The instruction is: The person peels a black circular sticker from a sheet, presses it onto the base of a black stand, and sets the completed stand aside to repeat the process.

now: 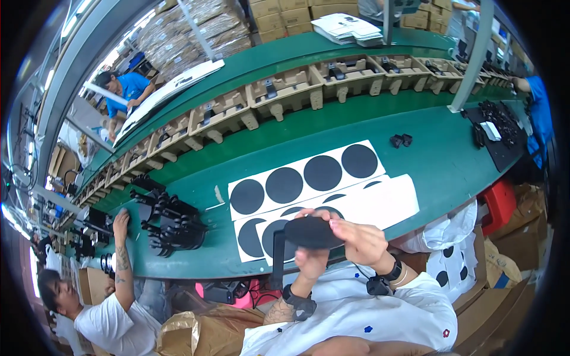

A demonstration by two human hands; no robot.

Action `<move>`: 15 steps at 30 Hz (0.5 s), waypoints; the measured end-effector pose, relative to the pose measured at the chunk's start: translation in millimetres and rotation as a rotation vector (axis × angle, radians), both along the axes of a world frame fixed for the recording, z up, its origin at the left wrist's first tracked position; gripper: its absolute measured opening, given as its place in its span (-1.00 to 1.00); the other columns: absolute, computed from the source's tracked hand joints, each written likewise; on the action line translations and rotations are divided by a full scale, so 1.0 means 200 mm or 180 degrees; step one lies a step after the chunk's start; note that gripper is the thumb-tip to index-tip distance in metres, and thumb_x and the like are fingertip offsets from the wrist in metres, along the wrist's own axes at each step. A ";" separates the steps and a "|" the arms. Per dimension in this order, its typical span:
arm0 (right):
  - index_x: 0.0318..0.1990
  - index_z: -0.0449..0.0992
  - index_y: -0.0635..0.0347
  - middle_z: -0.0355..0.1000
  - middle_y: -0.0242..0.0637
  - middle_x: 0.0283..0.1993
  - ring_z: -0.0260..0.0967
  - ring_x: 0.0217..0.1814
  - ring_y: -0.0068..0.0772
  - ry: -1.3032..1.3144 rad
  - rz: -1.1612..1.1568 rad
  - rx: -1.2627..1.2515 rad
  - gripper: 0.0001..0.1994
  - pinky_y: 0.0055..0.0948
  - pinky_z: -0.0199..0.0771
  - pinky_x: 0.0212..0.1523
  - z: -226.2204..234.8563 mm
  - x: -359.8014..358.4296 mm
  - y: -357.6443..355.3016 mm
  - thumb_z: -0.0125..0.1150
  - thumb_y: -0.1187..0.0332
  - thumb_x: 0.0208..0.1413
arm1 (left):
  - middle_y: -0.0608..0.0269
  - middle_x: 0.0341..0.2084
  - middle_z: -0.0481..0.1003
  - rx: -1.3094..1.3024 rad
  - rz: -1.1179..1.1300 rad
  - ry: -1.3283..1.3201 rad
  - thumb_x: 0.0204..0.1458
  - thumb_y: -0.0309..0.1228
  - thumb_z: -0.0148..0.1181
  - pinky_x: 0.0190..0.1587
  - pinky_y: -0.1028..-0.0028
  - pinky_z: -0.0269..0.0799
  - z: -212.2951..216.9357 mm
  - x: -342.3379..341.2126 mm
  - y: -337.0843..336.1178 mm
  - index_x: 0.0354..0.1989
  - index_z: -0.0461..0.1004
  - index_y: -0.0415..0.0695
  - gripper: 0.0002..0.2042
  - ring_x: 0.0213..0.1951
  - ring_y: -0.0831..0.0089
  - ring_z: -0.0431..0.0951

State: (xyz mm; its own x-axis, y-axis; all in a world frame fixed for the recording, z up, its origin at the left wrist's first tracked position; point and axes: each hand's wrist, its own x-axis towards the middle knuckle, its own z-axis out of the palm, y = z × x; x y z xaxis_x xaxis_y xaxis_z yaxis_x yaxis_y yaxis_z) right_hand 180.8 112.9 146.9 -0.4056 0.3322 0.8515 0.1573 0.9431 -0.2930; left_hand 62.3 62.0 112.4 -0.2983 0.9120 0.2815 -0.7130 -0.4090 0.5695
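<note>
Above the near edge of the bench, both my hands hold a black stand with a round base (313, 232). Its flat arm (278, 258) points down on the left side. My left hand (312, 264) grips the base from below and behind, fingertips showing over its far rim. On the right rim, the fingers of my right hand (363, 242) are bent and pressed against the base's edge. Just beyond lie white sheets (389, 204) bearing round black pads (322, 172), partly overlapping one another. My hands and the base cover some of the nearer pads.
Several black stands (172, 222) cluster on the green bench (439, 154) to the left. Brown trays (285, 89) with black parts line the far side. Small black pieces (401, 140) lie to the right. A co-worker in white (116, 320) reaches onto the bench at left.
</note>
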 end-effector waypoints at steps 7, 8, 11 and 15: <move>-0.20 0.45 0.29 0.50 -0.14 -0.42 0.49 -0.43 -0.11 0.0322 -0.1275 -0.1433 -0.78 -0.37 0.45 -0.40 -0.06 0.11 0.10 0.09 0.59 -0.07 | -0.04 0.14 0.17 -0.0421 -0.1212 0.0633 -0.13 -0.32 0.23 0.24 0.15 0.10 0.03 -0.05 -0.03 0.30 -0.16 -0.10 -0.16 0.16 0.07 0.24; -0.19 0.43 0.28 0.48 -0.12 -0.44 0.47 -0.46 -0.09 0.0396 -0.1504 -0.1573 -0.78 -0.35 0.42 -0.45 -0.05 0.15 0.16 0.08 0.58 -0.06 | -0.05 0.16 0.16 -0.0513 -0.1716 0.0698 -0.15 -0.40 0.24 0.25 0.15 0.09 0.04 -0.13 -0.08 0.32 -0.18 -0.10 -0.14 0.17 0.09 0.24; -0.08 0.36 0.33 0.43 -0.30 -0.33 0.40 -0.38 -0.56 0.1037 -0.2224 -0.1807 -0.78 -0.57 0.41 -0.39 -0.25 0.48 0.50 0.07 0.53 0.09 | -0.06 0.07 0.27 -0.0912 0.1888 0.2875 -0.19 -0.52 0.22 0.22 0.23 0.11 0.14 -0.49 -0.26 0.22 0.01 -0.20 -0.27 0.12 0.16 0.29; -0.08 0.39 0.35 0.47 -0.28 -0.46 0.39 -0.57 -0.55 0.2503 -0.2953 -0.1981 -0.68 -0.59 0.38 -0.57 -0.37 1.18 1.09 0.19 0.31 0.09 | -0.05 -0.04 0.36 -0.1051 0.5877 0.3213 0.01 -0.63 0.01 0.09 0.32 0.26 0.09 -1.56 -0.63 0.02 0.22 -0.37 -0.64 0.00 0.19 0.39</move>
State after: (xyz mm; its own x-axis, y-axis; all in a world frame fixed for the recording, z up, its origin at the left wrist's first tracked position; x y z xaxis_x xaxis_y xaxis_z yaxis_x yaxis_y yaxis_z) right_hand 417.2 331.2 72.1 0.6917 0.6243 0.3631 0.2507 0.2639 -0.9314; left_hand -248.8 -64.0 131.3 -0.5702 -0.1420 0.8091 0.8102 0.0655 0.5825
